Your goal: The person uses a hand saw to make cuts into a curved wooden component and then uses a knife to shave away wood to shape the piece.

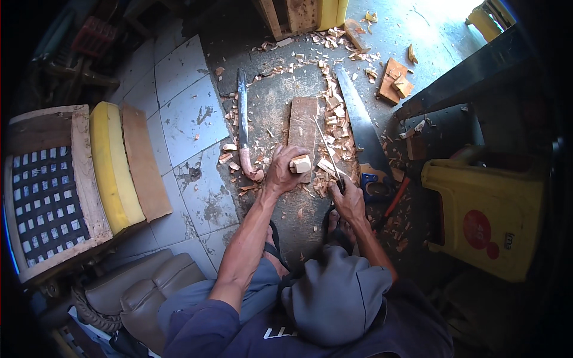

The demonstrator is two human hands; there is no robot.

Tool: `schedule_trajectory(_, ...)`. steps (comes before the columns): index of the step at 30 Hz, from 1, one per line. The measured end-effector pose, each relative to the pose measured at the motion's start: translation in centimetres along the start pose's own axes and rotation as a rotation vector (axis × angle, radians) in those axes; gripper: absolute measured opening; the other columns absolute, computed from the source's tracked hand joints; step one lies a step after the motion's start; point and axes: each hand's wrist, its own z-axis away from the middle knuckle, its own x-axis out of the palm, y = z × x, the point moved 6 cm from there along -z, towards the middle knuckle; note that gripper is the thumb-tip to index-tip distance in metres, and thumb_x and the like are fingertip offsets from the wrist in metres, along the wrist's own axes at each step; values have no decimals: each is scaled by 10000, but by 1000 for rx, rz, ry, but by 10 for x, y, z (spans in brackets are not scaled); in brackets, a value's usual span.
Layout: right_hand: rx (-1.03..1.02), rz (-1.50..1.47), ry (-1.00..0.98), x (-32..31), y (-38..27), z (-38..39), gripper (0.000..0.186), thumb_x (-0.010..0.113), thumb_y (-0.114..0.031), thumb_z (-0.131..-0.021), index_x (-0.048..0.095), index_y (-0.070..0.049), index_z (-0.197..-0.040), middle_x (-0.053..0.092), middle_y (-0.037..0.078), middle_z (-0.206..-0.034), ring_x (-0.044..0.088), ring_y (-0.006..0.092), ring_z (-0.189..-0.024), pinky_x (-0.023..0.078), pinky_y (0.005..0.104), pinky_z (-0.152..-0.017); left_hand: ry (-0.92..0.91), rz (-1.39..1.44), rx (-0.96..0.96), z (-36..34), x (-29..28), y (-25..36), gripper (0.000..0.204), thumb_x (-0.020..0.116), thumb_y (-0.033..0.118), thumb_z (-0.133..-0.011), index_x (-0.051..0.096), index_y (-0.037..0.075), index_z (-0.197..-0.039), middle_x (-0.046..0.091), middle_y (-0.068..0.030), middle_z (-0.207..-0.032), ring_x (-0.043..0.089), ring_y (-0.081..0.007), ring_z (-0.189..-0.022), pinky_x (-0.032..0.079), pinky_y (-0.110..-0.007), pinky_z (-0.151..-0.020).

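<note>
My left hand point(282, 171) is closed around a small pale wooden block point(300, 164) with cut facets on its end. It holds the block over a worn wooden board point(303, 122) lying lengthwise on the floor. My right hand point(348, 198) grips the dark handle end of a long, thin, tapering metal tool point(325, 143). The tool's tip points away from me, beside the board's right edge. Whether it is a file or a knife I cannot tell. Its tip appears apart from the block.
A machete point(243, 113) lies left of the board, a handsaw point(358, 119) to its right. Wood shavings point(335, 122) litter the floor. A yellow plastic stool point(483, 215) stands right, a wooden frame with woven straps point(77, 122) and yellow foam point(116, 164) left. Further off lie wood offcuts point(394, 80).
</note>
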Motion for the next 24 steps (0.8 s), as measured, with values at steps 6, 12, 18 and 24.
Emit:
schedule_trajectory(6, 47, 141, 50, 5, 32, -6, 404, 645, -320, -932, 618, -91, -1263, 707, 284, -912, 679, 489, -907, 524, 559, -799, 99, 99, -186, 2, -7, -3, 301, 789, 145, -818, 673, 55, -1081, 695, -106, -948, 698, -234, -883, 553, -366, -778)
schedule_trajectory(12, 4, 101, 53, 4, 62, -7, 438, 631, -298, -934, 539, -132, -1329, 704, 297, -932, 670, 505, -939, 516, 576, -831, 63, 221, -372, -7, -10, 0, 354, 766, 172, -871, 578, 70, -1153, 682, -100, -923, 691, -207, -880, 550, -367, -778)
schedule_trajectory(18, 39, 167, 31, 15, 70, -13, 506, 642, -301, -922, 460, -140, -1366, 694, 323, -981, 664, 525, -947, 521, 578, -849, -156, -65, -35, -57, -55, 20, 461, 806, 310, -862, 542, 79, -1161, 611, -134, -1039, 627, -268, -975, 532, -420, -838)
schedule_trajectory(24, 54, 94, 28, 23, 61, -9, 478, 641, -301, -915, 487, -158, -1344, 692, 328, -1014, 661, 518, -986, 520, 575, -878, -561, 100, -456, -53, -102, 22, 721, 769, 560, -846, 529, 33, -1275, 595, -149, -1096, 621, -281, -1125, 527, -411, -998)
